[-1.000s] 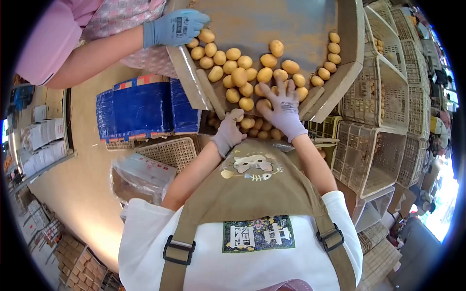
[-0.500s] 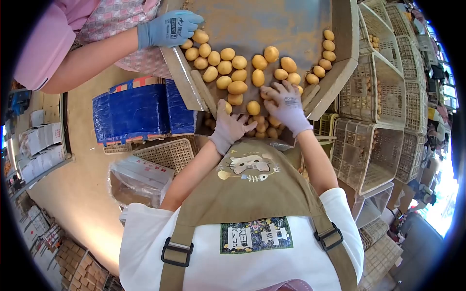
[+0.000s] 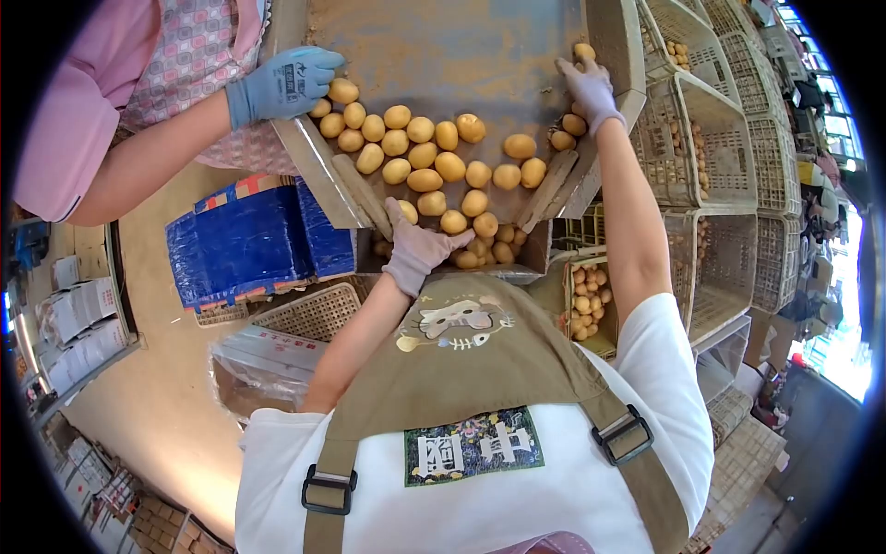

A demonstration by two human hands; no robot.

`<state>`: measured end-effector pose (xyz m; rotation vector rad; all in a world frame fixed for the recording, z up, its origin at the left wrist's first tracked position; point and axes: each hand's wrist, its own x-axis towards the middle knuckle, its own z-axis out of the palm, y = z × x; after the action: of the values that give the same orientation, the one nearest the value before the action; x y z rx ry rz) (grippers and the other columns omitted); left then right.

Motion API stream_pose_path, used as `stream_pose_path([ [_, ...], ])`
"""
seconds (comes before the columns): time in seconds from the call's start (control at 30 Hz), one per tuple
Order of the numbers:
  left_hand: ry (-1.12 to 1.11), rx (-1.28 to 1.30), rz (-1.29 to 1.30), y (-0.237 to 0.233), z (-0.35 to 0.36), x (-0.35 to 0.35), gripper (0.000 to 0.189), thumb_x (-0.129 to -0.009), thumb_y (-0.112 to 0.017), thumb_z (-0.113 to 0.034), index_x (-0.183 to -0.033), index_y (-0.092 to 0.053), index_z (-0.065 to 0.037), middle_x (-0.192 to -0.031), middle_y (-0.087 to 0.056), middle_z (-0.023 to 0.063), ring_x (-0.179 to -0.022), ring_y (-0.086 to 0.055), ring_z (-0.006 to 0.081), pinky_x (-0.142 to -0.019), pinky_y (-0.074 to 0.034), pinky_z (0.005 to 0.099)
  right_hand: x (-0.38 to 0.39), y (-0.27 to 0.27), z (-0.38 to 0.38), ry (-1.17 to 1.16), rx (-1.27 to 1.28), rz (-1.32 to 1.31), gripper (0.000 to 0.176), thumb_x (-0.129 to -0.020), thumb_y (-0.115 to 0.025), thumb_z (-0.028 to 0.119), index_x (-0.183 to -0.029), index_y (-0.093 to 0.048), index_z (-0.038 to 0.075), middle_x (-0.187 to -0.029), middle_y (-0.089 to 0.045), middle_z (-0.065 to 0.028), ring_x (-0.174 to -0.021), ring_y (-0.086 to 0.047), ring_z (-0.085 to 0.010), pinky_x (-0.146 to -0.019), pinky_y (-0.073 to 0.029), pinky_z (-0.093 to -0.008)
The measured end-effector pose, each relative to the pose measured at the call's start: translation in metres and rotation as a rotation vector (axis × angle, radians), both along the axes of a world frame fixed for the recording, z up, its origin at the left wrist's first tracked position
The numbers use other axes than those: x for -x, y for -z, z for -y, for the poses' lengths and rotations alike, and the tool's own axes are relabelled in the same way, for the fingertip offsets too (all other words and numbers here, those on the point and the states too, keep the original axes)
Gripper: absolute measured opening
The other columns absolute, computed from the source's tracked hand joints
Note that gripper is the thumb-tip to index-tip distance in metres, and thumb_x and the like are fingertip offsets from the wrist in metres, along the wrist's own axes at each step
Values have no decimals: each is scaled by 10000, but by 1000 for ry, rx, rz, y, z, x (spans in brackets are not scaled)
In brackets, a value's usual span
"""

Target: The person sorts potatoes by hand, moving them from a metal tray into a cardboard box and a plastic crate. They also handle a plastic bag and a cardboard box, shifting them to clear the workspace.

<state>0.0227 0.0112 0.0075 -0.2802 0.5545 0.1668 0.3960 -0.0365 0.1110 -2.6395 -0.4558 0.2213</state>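
Several small yellow potatoes (image 3: 449,166) lie on the worn metal sorting tray (image 3: 443,83), bunched toward its narrow lower mouth. More potatoes (image 3: 468,259) fill the bin under that mouth. My left hand (image 3: 420,251), in a pale glove, is open at the mouth's left corner, thumb and fingers apart, by a potato (image 3: 406,211). My right hand (image 3: 591,90), gloved too, reaches up the tray's right wall. Its fingers are extended beside a potato (image 3: 583,52) near the fingertips, and other potatoes (image 3: 562,140) lie just below it.
A co-worker's blue-gloved hand (image 3: 288,85) rests at the tray's left rim. Stacked plastic crates (image 3: 711,138) stand on the right, some holding potatoes. A crate of potatoes (image 3: 591,300) sits by my right side. Blue-wrapped boxes (image 3: 242,242) and an empty basket (image 3: 318,312) are at left.
My right hand has moved from the tray's mouth up to its right wall. Potatoes have shifted down toward the mouth. My left hand stays at the lower left corner.
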Motion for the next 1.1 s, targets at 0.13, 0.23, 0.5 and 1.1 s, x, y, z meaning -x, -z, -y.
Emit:
stream_pose_path([
  [0.13,-22,-3,24,2,0,-4,1077,-819,-459,-877,-1609,-175,-202,-1667,-198,88,-1522,-202,404,-1140,-231,747,-1,-14,27,-224,-346,-201,591,-937,-641,360,-1387,-566,-15,-1323,-644,-223,-1258,-601,-298,-1040,-471,-387],
  [0.23,-10,-13,3,-2,-2,-4,994,-892,-351,-840,-1602,-196,-161,-1664,-190,117,-1504,-229,450,-1130,-288,744,41,-3,16,-389,-111,-363,607,-939,-668,343,-1413,-546,-18,-1352,-630,-218,-1267,-596,-256,-1054,-462,-360],
  [0.5,-30,-57,55,-3,-1,-4,966,-903,-333,-831,-1598,-229,-170,-1655,-241,114,-1502,-264,426,-1128,-301,732,165,-2,78,-717,51,-148,359,-928,-629,283,-1243,-678,118,-1168,-696,-144,-1076,-671,-321,-1008,-488,-443],
  [1.1,-6,-148,60,-8,-2,-4,847,-950,-327,-746,-1578,-282,-180,-1634,-286,131,-1484,-313,427,-1110,-346,718,194,11,77,-778,133,92,252,-904,-630,305,-1070,-689,125,-957,-694,-103,-960,-654,-312,-1022,-425,-479],
])
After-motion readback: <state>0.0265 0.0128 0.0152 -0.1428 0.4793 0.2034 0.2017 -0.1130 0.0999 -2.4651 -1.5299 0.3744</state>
